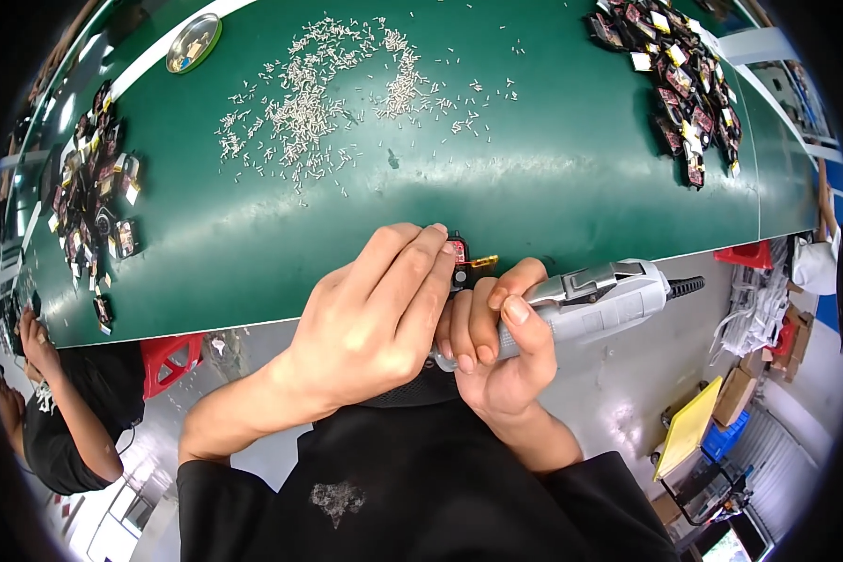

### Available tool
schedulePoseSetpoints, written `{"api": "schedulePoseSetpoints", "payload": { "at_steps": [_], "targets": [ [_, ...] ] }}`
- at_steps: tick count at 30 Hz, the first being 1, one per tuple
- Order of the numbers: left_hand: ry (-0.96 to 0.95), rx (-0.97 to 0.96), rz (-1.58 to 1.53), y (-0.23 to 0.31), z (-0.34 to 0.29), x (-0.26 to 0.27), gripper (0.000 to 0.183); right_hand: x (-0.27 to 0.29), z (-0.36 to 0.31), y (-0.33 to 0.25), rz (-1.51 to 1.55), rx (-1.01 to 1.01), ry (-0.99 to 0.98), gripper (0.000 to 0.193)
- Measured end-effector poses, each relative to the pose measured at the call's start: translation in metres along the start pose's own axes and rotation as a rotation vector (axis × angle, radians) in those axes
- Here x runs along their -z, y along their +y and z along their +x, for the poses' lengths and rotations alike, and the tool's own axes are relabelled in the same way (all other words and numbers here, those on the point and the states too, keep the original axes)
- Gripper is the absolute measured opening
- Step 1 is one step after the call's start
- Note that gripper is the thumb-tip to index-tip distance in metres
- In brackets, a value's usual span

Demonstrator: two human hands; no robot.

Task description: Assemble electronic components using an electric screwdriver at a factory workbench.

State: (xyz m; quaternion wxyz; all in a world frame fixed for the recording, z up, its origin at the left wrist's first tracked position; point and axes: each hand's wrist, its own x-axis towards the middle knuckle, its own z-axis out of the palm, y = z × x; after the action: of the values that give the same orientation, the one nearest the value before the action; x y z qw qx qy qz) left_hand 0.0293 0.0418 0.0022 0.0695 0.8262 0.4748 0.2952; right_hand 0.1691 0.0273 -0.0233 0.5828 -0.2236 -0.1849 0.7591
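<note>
My right hand (501, 337) is wrapped around the grey body of an electric screwdriver (590, 309), which lies nearly level with its cord end to the right. The tip of the screwdriver is hidden behind my hands. My left hand (375, 304) is closed, its fingertips on a small black electronic unit (460, 276) at the table's near edge. Part of a red circuit board and a yellow-orange ribbon cable (483, 261) show on that unit. My fingers cover its left side.
Many small screws (309, 108) lie scattered on the green table (525, 201). Heaps of similar black units stand at the left (94, 197) and far right (684, 89). A round metal dish (195, 43) sits at the far left. A co-worker's hand (37, 345) is at the left edge.
</note>
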Motion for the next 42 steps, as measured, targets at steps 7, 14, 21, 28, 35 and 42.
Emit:
{"api": "schedulePoseSetpoints", "payload": {
  "at_steps": [7,14,21,28,35,42],
  "targets": [
    [-0.03,-0.078,0.089,-0.006,-0.004,0.0,0.035,0.003,0.005,-0.011,-0.018,-0.057,-0.048,0.004],
    [-0.164,0.03,-0.051,0.003,-0.005,0.01,0.042,-0.017,0.046,-0.084,-0.195,0.085,-0.426,0.02],
    [-0.175,-0.053,0.061,-0.001,-0.01,0.006,0.042,-0.016,0.077,-0.083,-0.28,0.113,-0.495,0.027],
    [-0.109,-0.042,0.024,-0.003,-0.012,0.002,0.036,-0.014,0.081,-0.073,-0.363,0.116,-0.424,0.025],
    [-0.057,-0.061,0.012,-0.006,-0.013,0.0,0.036,-0.02,0.086,-0.074,-0.475,0.03,-0.567,0.025],
    [-0.095,-0.09,0.054,-0.005,-0.01,0.008,0.042,-0.03,0.084,-0.072,-0.571,0.012,-0.583,0.02]
  ]
}}
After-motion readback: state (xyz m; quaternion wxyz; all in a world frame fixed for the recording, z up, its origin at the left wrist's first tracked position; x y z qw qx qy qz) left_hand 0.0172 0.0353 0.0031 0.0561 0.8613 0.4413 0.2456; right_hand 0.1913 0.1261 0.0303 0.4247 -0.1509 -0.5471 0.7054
